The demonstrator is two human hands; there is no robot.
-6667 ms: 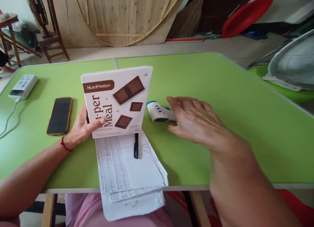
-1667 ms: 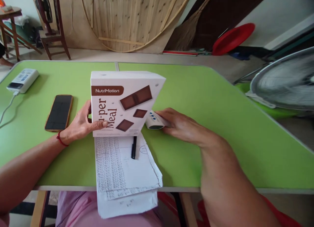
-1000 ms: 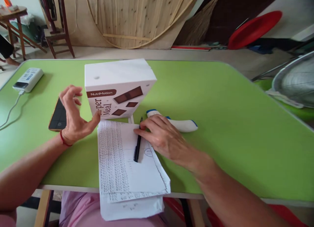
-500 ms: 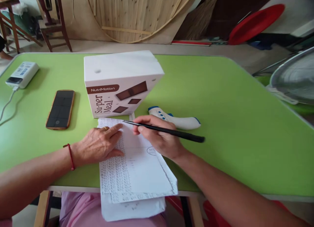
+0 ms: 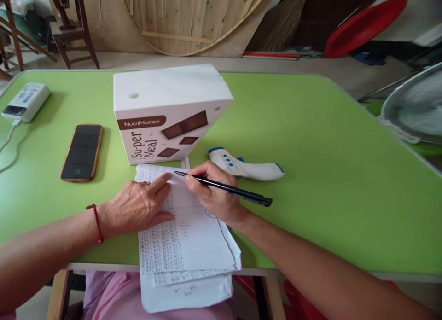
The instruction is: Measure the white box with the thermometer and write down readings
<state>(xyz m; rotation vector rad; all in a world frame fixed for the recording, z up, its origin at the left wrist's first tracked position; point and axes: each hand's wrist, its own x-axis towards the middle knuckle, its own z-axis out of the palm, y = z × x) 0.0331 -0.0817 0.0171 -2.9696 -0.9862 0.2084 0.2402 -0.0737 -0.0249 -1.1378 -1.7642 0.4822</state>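
Observation:
My right hand (image 5: 216,191) grips a black pen (image 5: 238,191), its tip close to the top of a sheet of paper (image 5: 203,241). Rows of handwriting cover the left part of that sheet, and more sheets lie under it, overhanging the table's front edge. Flat on the writing rests my left hand (image 5: 141,205), fingers stretched out, index fingertip beside the pen tip. Behind the paper stands a white box (image 5: 172,99) marked NutriMotion. Just beyond my right hand lies a white and blue infrared thermometer (image 5: 248,165).
On the green table (image 5: 328,182), a phone (image 5: 82,152) in an orange-brown case lies left of the box. A white power bank (image 5: 26,101) with a cable sits at the far left. A wooden chair (image 5: 71,32) stands behind; a large round basin (image 5: 417,103) is at right.
The pen's rear end has swung left and slightly down as my right hand shifted a little left. My left hand stays on the paper. The whole view has shifted slightly.

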